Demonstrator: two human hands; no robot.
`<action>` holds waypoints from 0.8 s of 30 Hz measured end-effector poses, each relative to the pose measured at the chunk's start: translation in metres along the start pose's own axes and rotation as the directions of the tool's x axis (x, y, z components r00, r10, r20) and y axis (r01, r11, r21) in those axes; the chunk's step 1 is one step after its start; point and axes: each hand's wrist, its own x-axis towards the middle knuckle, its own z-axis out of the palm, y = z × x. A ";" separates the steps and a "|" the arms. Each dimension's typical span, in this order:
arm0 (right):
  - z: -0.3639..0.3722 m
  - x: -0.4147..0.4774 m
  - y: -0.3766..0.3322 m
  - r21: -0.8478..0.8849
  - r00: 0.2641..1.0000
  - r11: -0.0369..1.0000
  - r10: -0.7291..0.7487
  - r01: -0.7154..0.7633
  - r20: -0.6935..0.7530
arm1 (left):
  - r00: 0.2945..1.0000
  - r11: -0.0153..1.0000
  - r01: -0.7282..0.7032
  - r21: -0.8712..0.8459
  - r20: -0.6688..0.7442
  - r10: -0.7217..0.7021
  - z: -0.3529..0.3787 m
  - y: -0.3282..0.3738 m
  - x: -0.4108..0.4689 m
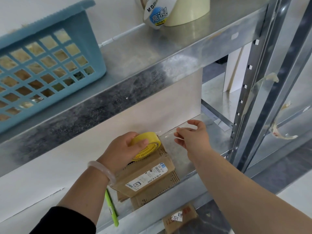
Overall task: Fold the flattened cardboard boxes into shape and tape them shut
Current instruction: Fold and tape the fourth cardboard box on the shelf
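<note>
- The left hand (123, 149) is curled over the yellow tape roll (146, 146), thumb across its face. It holds the roll down on the top cardboard box (148, 176), which lies directly under that hand on a small stack on the metal shelf (212, 132).
- The right hand (194, 137), just to the right of the roll, has loosely bent fingers. It appears to pinch the free end of the clear tape strip (166, 133) stretched between the two hands.
- Likely risks:
  - If the pinch slackens, the strip could curl and stick to itself or catch the shelf.
  - The roll could skid, because the stack beneath it looks loose.
  - A skewed pull would lay the tape off the seam.
- Writing:
  - The shipping label (146, 177) beside the left wrist carries barcodes, but its text is too small to read.
  - Print rings the yellow roll's side and is illegible.
  - Far above both hands, a wrapped roll (156, 14) reads "M&G" and "高透!".
  - Below the right forearm, a handwritten tag (177, 217) reads "8391".
</note>
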 end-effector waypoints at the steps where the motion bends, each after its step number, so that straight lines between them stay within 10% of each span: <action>1: -0.001 -0.001 -0.001 0.002 1.000 1.000 -0.023 0.023 -0.011 | 1.000 1.000 -0.002 0.000 -0.012 0.002 0.001 0.001 0.000; 24: 0.000 -0.001 0.015 -0.071 0.999 0.997 -0.017 0.015 -0.031 | 0.986 0.924 0.081 0.373 -0.166 -0.020 -0.001 0.011 -0.009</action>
